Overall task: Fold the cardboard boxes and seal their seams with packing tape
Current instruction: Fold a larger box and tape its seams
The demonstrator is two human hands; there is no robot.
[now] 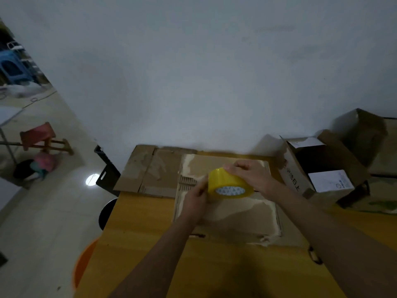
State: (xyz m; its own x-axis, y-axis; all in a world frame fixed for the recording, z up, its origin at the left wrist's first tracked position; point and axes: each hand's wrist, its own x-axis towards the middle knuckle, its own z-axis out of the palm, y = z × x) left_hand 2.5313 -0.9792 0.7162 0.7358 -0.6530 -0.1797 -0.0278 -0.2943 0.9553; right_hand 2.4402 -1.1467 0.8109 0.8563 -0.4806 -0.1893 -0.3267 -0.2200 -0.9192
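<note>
I hold the yellow tape roll [228, 183] up in the middle of the frame, over the flat cardboard box [227, 209]. My right hand [252, 176] wraps over the top of the roll. My left hand [196, 200] pinches at its left edge. The box lies flat on the wooden table [139, 244], with bare table below it. Another flat cardboard sheet [150, 171] sits to its left, by the wall. An open box [318, 166] stands at right.

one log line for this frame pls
left hand: pinches tape edge | right hand: grip on yellow packing-tape roll | flattened brown cardboard box: flat on wooden table, unsealed
</note>
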